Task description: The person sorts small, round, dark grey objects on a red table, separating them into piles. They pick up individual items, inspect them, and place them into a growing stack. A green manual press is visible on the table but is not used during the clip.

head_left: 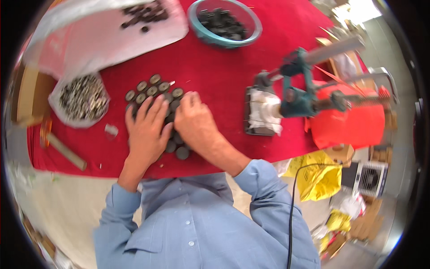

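Dark round discs (pixel 154 87) clustered on red tabletop (pixel 215 71).
Left hand (pixel 145 130) and right hand (pixel 195 121) rest flat on the cluster, fingers spread, gripping nothing visible.

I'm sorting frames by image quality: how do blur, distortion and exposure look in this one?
Head view: strong fisheye bending, with a black rim at the corners; the hand press lever looks curved. The left hand and right hand on the dark round discs are slightly soft, likely motion blur. The top right corner is blown out; the red cloth is evenly lit.
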Motion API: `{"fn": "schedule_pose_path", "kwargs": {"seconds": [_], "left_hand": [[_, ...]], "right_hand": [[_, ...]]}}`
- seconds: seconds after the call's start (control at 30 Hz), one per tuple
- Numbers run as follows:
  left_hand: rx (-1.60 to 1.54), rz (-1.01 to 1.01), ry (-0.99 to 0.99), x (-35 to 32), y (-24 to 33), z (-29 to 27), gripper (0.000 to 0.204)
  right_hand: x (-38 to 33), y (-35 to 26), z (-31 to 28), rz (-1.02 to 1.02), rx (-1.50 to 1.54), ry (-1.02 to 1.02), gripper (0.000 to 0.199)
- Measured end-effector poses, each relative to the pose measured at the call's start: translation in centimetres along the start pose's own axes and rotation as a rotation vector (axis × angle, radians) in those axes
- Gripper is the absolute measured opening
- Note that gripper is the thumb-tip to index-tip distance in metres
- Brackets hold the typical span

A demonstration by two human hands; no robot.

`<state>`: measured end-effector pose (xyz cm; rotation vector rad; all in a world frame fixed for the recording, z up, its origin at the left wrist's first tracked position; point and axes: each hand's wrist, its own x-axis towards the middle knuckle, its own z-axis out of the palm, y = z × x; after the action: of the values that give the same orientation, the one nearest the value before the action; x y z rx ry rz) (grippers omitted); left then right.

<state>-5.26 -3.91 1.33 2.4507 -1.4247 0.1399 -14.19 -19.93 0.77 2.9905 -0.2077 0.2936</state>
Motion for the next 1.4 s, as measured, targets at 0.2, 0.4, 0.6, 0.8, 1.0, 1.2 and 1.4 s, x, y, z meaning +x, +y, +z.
{"fn": "schedule_pose_path", "kwargs": {"seconds": [0.2, 0.4, 0.6, 0.8, 1.0, 1.2, 1.4], "left_hand": [[0.041, 0.031, -0.008, -0.3, -0.4, 0.3, 0.057], [0.116, 0.036, -0.057, 0.1, -0.6, 0.0, 0.053], [0.141, 0.028, -0.048, 0.1, 0.1, 0.3, 0.049], [0.155, 0.009, -0.047, -0.2, -0.1, 0.9, 0.048], [0.042, 0.023, -0.029, -0.3, 0.2, -0.3, 0.048], [-0.316, 0.224, 0.084, -1.2, 7.3, -4.1, 0.048], [-0.544, 0.686, -0.291, 0.8, 18.5, -0.8, 0.061]], "right_hand": [[-1.6, 0.7, 0.0, 0.038, 0.092, 0.163, 0.044], [-0.8, -0.2, 0.8, 0.055, 0.070, 0.208, 0.040], [-1.2, 0.7, 1.1, 0.084, 0.184, 0.251, 0.038], [-1.0, 0.7, 1.2, 0.097, 0.240, 0.281, 0.036], [-5.7, 3.6, -4.2, 0.028, 0.876, 0.292, 0.039], [-23.6, 17.7, -11.4, 0.289, 1.408, 0.356, 0.021], [-34.8, 29.3, -3.6, 1.334, 0.547, 1.010, 0.070]]}}
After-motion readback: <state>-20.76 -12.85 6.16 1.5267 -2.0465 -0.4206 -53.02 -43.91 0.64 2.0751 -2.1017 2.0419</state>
